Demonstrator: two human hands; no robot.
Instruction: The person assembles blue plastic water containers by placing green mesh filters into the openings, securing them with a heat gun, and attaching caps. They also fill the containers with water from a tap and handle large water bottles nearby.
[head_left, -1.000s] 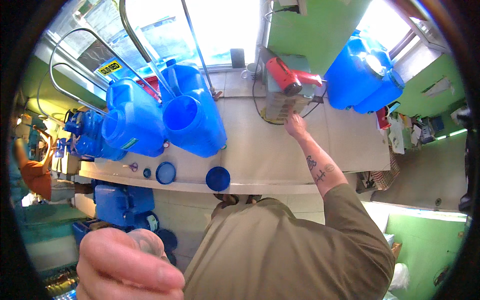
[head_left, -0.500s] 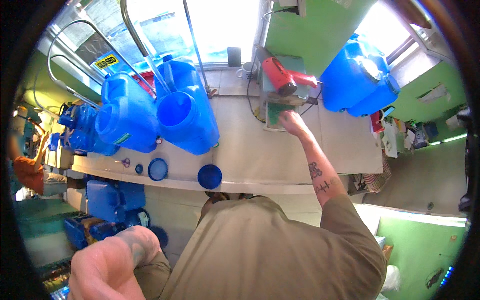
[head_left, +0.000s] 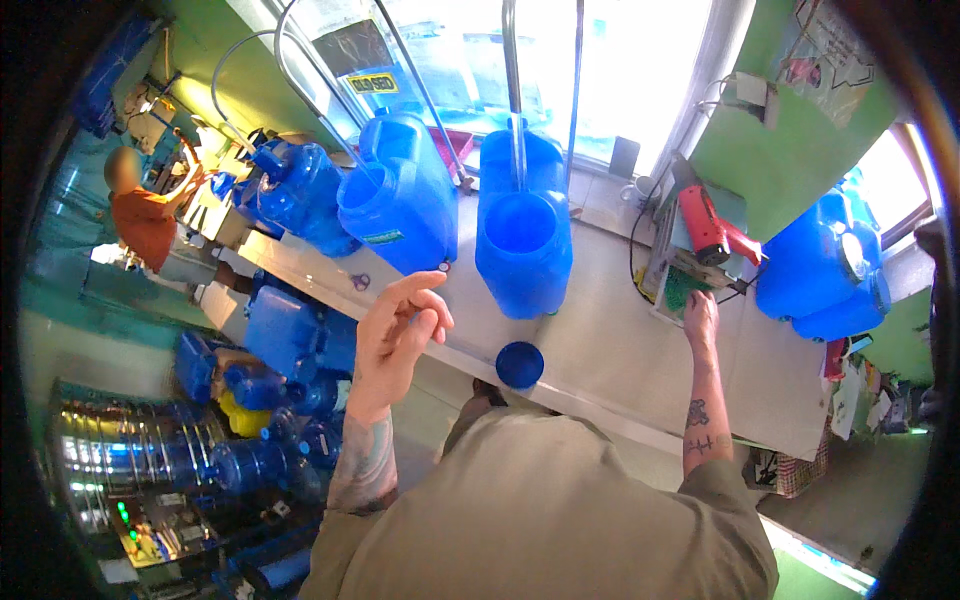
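Observation:
My right hand (head_left: 702, 312) reaches into a shallow tray with green contents (head_left: 684, 288) on the right of the counter. Its fingers are closed; what they pinch, if anything, is hidden. A red heat gun (head_left: 706, 228) lies just beyond, on top of a box. My left hand (head_left: 392, 335) is raised over the counter's front edge, its fingers loosely bent and apart, with nothing in them. Past it stands a blue jerry can (head_left: 405, 200), and right of that a second blue jerry can (head_left: 522, 270) with a wide open mouth. A round blue lid (head_left: 520, 366) lies at the counter's edge.
Metal pipes (head_left: 513, 90) come down into the jerry cans. Purple-handled scissors (head_left: 360, 282) lie on the counter (head_left: 610, 340). More blue containers (head_left: 825, 255) stand far right, others (head_left: 285, 330) below left. A person in orange (head_left: 145, 220) works at the far left.
My left hand has risen from the lower left to over the counter's edge. The view has turned left. My right hand stays at the tray. The smaller lids are now out of sight.

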